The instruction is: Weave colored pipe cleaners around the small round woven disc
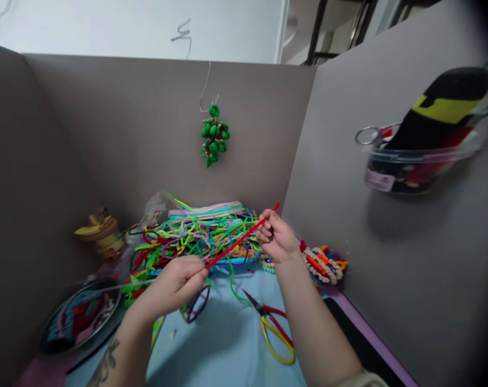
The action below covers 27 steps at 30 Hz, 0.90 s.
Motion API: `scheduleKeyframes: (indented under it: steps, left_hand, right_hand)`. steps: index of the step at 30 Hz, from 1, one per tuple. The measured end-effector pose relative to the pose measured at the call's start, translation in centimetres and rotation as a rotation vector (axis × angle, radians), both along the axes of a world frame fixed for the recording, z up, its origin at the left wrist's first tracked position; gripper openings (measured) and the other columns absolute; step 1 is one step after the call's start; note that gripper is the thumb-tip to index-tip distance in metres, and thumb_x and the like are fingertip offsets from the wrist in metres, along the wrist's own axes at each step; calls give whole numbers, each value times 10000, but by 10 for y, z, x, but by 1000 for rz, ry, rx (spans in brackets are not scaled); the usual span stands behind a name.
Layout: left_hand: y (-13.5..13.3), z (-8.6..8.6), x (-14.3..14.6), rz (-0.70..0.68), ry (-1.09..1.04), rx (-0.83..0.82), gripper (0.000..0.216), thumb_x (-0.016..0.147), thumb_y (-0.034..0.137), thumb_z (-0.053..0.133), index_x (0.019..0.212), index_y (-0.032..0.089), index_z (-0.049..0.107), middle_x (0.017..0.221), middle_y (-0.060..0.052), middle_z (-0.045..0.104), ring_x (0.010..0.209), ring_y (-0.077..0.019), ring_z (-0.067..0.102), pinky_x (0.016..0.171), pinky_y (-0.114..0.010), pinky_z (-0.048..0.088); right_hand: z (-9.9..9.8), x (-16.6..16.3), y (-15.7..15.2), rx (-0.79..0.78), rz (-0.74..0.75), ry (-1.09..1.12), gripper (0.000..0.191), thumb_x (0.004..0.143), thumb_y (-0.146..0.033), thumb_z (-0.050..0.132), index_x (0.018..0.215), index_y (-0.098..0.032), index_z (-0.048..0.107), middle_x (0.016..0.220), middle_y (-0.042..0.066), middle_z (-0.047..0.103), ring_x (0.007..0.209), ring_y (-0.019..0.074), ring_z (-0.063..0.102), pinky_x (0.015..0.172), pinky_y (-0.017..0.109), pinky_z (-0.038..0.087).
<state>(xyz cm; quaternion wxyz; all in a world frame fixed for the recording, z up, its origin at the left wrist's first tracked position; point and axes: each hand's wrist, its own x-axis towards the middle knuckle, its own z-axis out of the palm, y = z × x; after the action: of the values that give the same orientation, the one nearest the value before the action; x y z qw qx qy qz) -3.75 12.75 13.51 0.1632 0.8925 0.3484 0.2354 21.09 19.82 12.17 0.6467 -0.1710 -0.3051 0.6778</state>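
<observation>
A straight red pipe cleaner (239,239) stretches between my two hands above a light blue mat (228,344). My left hand (175,285) pinches its lower end; a purple loop (196,305) hangs below those fingers. My right hand (276,236) is closed round its upper part, with the red tip sticking out above the fingers. Behind both hands lies a tangled heap of coloured pipe cleaners (195,234).
Small scissors (272,328) with yellow and red handles lie on the mat between my forearms. A round metal tray (80,317) sits at the left, a yellow figure (101,231) behind it, and a woven multicoloured piece (322,263) at the right. A green ornament (214,134) hangs on the grey partition; a clear bin (417,161) is mounted on the right wall.
</observation>
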Motion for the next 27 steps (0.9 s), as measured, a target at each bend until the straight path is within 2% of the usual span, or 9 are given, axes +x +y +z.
scheduleKeyframes:
  steps: [10, 15, 20, 27]
  left_hand:
    - [-1, 1, -4, -29, 3, -49, 403, 942, 277, 332, 565, 180, 435, 574, 13, 431, 575, -125, 392, 589, -262, 297]
    - [-1, 1, -2, -84, -15, -79, 423, 949, 260, 328, 543, 176, 415, 575, 17, 407, 568, -116, 378, 598, -254, 296]
    - [0, -1, 0, -131, -13, -103, 406, 941, 252, 339, 547, 177, 407, 581, 18, 395, 575, -117, 373, 607, -255, 302]
    - [5, -5, -2, -121, 4, -120, 419, 943, 287, 323, 546, 181, 406, 581, 16, 389, 573, -121, 364, 599, -269, 304]
  right_hand:
    - [-6, 6, 9, 28, -245, 26, 236, 745, -324, 707, 695, -207, 509, 502, -95, 341, 398, 49, 324, 357, 145, 268]
    - [-1, 13, 3, 7, -273, 102, 262, 734, -219, 666, 613, -193, 436, 485, -98, 304, 381, 42, 284, 340, 143, 241]
    - [6, 14, -3, -50, -279, 217, 202, 776, -140, 564, 612, -180, 454, 474, -81, 311, 386, 47, 299, 364, 140, 278]
    - [2, 21, 0, -84, -258, 196, 213, 788, -94, 503, 605, -185, 445, 457, -67, 326, 377, 66, 312, 363, 150, 286]
